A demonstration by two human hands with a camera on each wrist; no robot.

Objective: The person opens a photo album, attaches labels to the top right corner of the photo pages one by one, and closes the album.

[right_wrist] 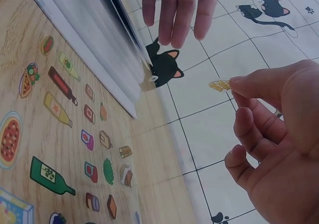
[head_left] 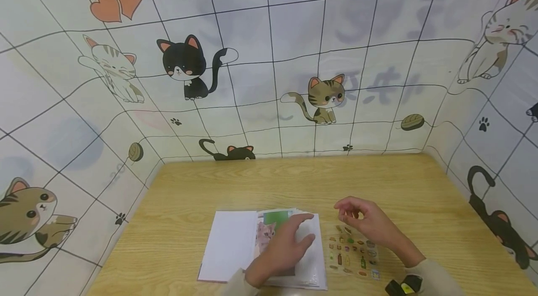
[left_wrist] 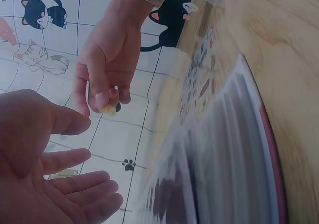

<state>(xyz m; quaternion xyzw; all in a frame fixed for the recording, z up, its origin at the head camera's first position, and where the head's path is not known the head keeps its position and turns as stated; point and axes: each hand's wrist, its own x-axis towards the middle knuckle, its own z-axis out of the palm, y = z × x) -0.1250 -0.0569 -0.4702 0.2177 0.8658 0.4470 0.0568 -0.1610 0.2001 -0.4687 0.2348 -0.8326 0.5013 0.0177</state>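
Clear plastic forms the sticker sheet (head_left: 355, 257), lying flat on the near part of the worktop (head_left: 294, 181) and bearing small food and bottle stickers (right_wrist: 62, 85), among them a green bottle (right_wrist: 50, 175) and a pizza (right_wrist: 10, 140). Above it the right hand (head_left: 367, 221) pinches a small yellow sticker (right_wrist: 219, 85) between thumb and forefinger, one end projecting free. Just left of the sheet lies the open album (head_left: 321, 254): a blank white inside cover (head_left: 231, 240) on one side; on the other a kitten picture (head_left: 265, 234), seemingly inside a clear sleeve (head_left: 311, 279). Over that side hovers the left hand (head_left: 286, 244), fingers spread, gripping nothing. The step in hand looks like carrying a loose sticker; moving it calls for a light edge grip, sparing any adhesive face. Beyond the worktop stands the cat-printed backdrop (head_left: 248, 114).
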